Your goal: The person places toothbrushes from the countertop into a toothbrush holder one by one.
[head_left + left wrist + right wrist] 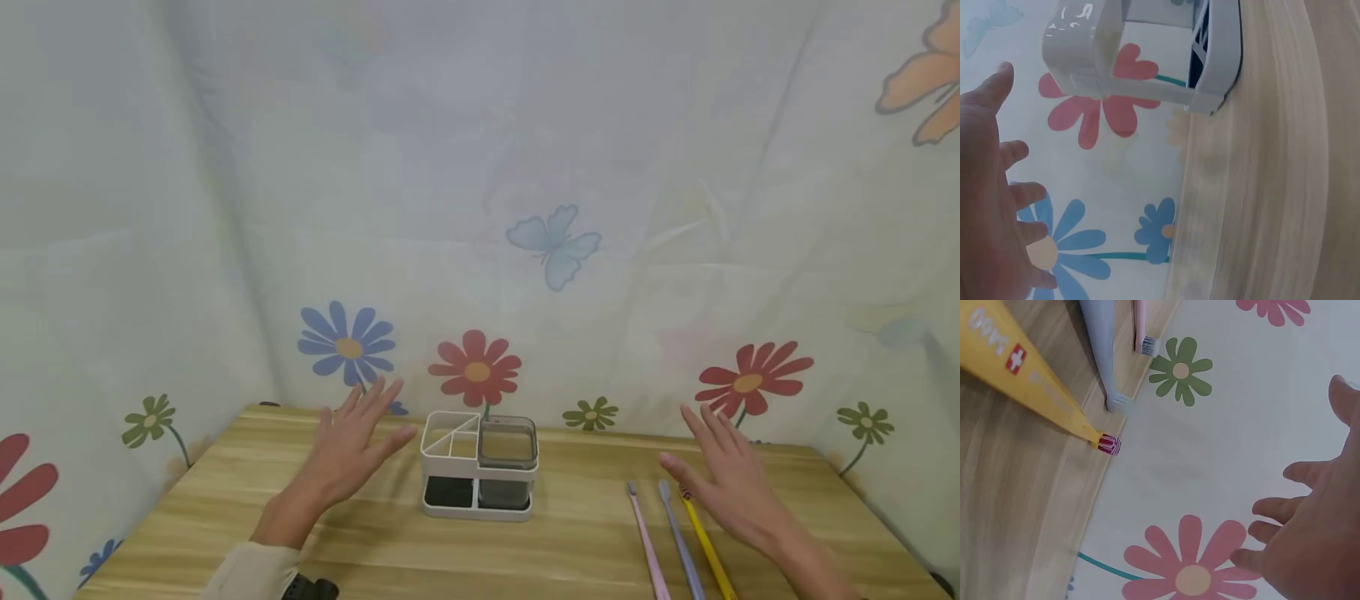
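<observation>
My left hand is held up with fingers spread, just left of a white toothbrush holder that has divided slots and a grey see-through cup on its right side. A gap shows between hand and holder in the left wrist view. Over on the right, my right hand hovers with its fingers extended and holds nothing. Below and beside it lie three toothbrushes: a pink one, a blue-purple one and a yellow one. Dark red bristles tip the yellow toothbrush in the right wrist view.
Everything stands on a wood-grain table. Behind its far edge hangs a pale curtain printed with flowers and butterflies. A dark watch or strap sits at the left wrist.
</observation>
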